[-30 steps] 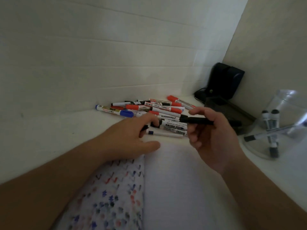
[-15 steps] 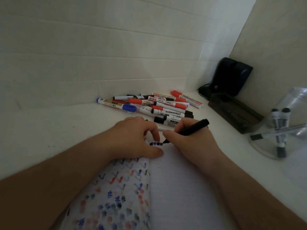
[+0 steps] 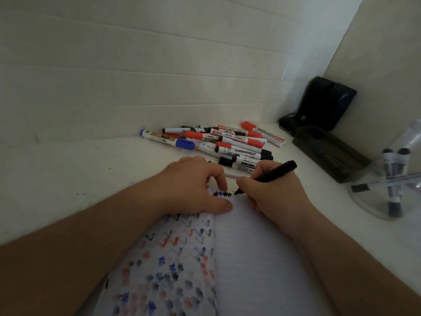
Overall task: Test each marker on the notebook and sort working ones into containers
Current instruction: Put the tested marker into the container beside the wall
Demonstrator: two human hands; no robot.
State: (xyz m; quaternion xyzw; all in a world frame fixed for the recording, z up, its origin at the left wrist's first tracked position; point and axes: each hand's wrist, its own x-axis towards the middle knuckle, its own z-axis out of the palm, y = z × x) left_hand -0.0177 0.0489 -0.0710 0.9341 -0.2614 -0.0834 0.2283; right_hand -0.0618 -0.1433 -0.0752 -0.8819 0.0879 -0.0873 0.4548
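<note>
An open notebook lies in front of me. Its left page (image 3: 173,258) is covered in red, blue and black test marks and its right page (image 3: 257,258) is nearly blank. My right hand (image 3: 275,199) grips an uncapped black marker (image 3: 276,173) with the tip on the top of the right page, beside a short row of fresh black marks (image 3: 222,194). My left hand (image 3: 193,185) presses on the top of the left page with curled fingers. A small black piece that looks like the cap (image 3: 208,161) peeks out past its knuckles.
A pile of several red, black and blue markers (image 3: 227,142) lies just beyond my hands by the wall. A clear container (image 3: 364,201) at the right holds black markers. A dark tray (image 3: 330,153) and a black device (image 3: 325,103) sit in the back right corner.
My right hand brought the black marker down from the air to the page and added marks. My left hand settled onto the notebook's top edge. The view shifted slightly.
</note>
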